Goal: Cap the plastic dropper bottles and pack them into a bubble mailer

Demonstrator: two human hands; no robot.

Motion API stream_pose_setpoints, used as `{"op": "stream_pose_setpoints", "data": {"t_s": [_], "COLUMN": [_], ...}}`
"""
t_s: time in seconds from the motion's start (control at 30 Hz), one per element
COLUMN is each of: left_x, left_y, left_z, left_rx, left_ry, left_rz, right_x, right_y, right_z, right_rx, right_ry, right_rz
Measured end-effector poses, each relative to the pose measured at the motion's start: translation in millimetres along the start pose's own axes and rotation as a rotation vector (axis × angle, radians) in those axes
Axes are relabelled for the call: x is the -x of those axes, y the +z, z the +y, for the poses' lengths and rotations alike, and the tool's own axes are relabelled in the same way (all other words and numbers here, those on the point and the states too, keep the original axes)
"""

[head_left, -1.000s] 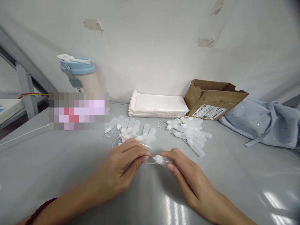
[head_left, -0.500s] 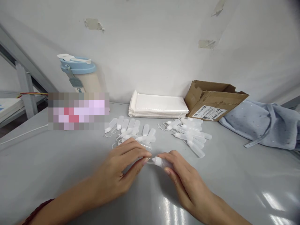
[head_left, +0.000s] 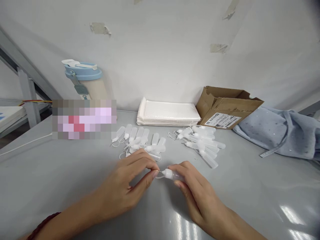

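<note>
My right hand point(head_left: 197, 190) is wrapped round a small translucent squeeze bottle point(head_left: 175, 174), its white nozzle pointing left. A thin metal needle point(head_left: 160, 171) sticks out of the nozzle toward my left hand point(head_left: 132, 180). Thumb and fingertips of the left hand are pinched together at the needle's tip. A thin white strap point(head_left: 160, 177) loops from the bottle's neck to that pinch; the small cap there is mostly hidden by the fingers. Just beyond the hands lie a left group of similar bottles point(head_left: 139, 134) and a right pile of them point(head_left: 206, 142).
White padded envelopes point(head_left: 172, 111) are stacked against the wall, beside an open cardboard box point(head_left: 230, 105). Blue-grey fabric point(head_left: 282, 133) lies at the right. A blue-lidded tumbler point(head_left: 83, 73) stands back left, behind a blurred-out patch. The grey table point(head_left: 250, 193) reflects light.
My left fingertips have dropped slightly, and the needle between them and the nozzle shows more clearly. The right hand keeps its hold on the bottle; the two groups lie as before.
</note>
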State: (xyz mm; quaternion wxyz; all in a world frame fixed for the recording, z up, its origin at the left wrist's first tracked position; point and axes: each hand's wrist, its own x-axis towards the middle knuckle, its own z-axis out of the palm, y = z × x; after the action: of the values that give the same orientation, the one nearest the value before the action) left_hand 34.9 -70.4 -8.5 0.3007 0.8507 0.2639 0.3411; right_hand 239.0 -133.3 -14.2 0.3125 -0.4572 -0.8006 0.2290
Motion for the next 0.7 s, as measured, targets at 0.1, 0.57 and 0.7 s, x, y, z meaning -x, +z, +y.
{"op": "stream_pose_setpoints", "data": {"t_s": [0.1,0.57,0.7], "left_x": [0.2,-1.0,0.4], "left_y": [1.7,6.7,8.0], "left_z": [0.5,1.8,0.4], "left_rx": [-0.007,-0.037,-0.036], "left_ry": [0.006,0.099,0.130], "left_rz": [-0.005,0.000,0.001], "right_x": [0.4,2.2,0.8], "right_y": [1.5,5.3,4.4], "right_z": [1.4,-0.7,-1.6], "right_rx": [0.023,0.074,0.061], "right_ry": [-0.022,-0.034,-0.012], "right_rz": [0.012,0.009,-0.011]}}
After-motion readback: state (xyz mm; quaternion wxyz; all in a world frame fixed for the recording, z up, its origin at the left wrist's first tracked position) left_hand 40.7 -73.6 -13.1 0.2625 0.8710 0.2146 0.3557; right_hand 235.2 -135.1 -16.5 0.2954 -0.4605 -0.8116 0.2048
